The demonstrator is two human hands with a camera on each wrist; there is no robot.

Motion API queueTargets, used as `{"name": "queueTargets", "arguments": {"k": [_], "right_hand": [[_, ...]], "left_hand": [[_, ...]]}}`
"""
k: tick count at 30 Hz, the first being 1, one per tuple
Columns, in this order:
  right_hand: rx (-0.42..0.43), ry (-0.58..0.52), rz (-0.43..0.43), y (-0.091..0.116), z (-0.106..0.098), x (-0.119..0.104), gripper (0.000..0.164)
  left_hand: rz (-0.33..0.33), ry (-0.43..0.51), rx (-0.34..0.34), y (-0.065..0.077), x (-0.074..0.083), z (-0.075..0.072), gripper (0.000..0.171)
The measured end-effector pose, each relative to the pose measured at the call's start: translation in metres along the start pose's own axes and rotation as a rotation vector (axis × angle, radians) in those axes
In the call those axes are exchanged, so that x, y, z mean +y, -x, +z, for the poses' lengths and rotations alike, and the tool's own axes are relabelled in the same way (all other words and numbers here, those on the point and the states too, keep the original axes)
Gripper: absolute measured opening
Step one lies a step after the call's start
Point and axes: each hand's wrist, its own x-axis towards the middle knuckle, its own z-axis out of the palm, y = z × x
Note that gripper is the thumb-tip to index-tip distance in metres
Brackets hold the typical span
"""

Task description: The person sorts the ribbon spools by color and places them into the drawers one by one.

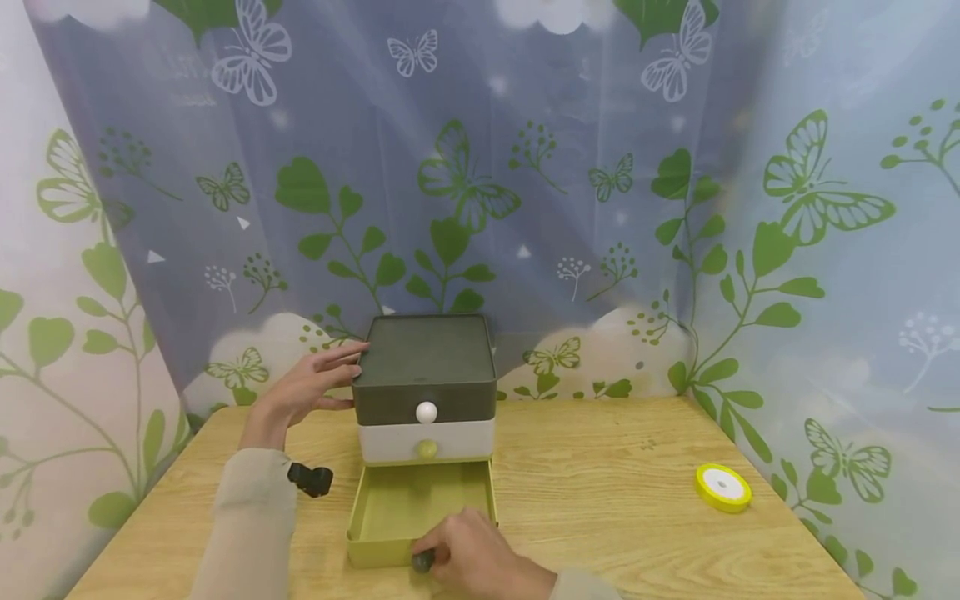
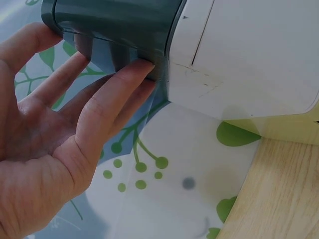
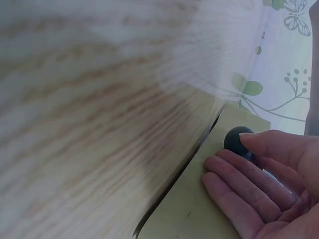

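A small three-tier drawer box (image 1: pixel 427 354) stands on the table, dark green on top, white in the middle and yellow-green at the bottom. Its bottom drawer (image 1: pixel 375 552) is pulled out, and bare floor shows inside. My right hand (image 1: pixel 476 557) pinches the dark round drawer knob (image 3: pixel 234 139) on that drawer's front between thumb and fingers. On the box's left side, my left hand (image 1: pixel 311 387) rests with extended fingertips against the dark green tier (image 2: pixel 114 20). The two upper tiers are closed, with a white knob (image 1: pixel 426 412) and a yellow-green knob (image 1: pixel 427 449).
A yellow spool with a white centre (image 1: pixel 723 487) lies on the wooden table (image 1: pixel 600 483) at the right. Printed curtains (image 1: pixel 555 208) with leaves and butterflies hang behind and on both sides. A small black device (image 1: pixel 311 480) sits at the left wrist.
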Motion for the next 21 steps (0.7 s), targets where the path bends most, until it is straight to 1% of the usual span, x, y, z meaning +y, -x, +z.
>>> {"name": "queueTargets", "arguments": {"k": [4, 11, 18, 21], "right_hand": [[-0.021, -0.009, 0.013, 0.0032, -0.0009, -0.0014, 0.037], [-0.054, -0.013, 0.037, 0.0064, -0.0017, -0.0024, 0.04], [-0.087, -0.06, 0.054, 0.0087, -0.0017, -0.0046, 0.043], [-0.098, -0.062, 0.052, 0.009, -0.0018, -0.0052, 0.044]], "left_hand": [[0.001, -0.005, 0.0, 0.0, 0.0007, 0.0006, 0.066], [0.003, -0.007, 0.004, 0.0016, 0.0031, 0.0016, 0.067], [-0.004, -0.012, 0.005, 0.0011, 0.0027, 0.0019, 0.066], [-0.006, -0.012, 0.007, 0.0008, 0.0021, 0.0016, 0.066]]}}
